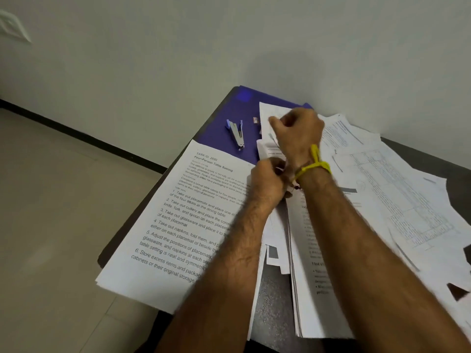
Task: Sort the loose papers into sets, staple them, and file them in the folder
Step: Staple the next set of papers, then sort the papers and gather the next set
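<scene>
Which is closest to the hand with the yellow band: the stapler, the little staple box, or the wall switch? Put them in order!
From the right hand, in the head view:
1. Staple box, just left of it on the purple folder.
2. Stapler, further left on the folder.
3. Wall switch, far up on the left.

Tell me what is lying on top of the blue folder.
On the blue folder lie a stapler, a small box beside it, and the edges of loose papers overlapping its right side. The right hand and those papers cover whatever else sits there.
</scene>
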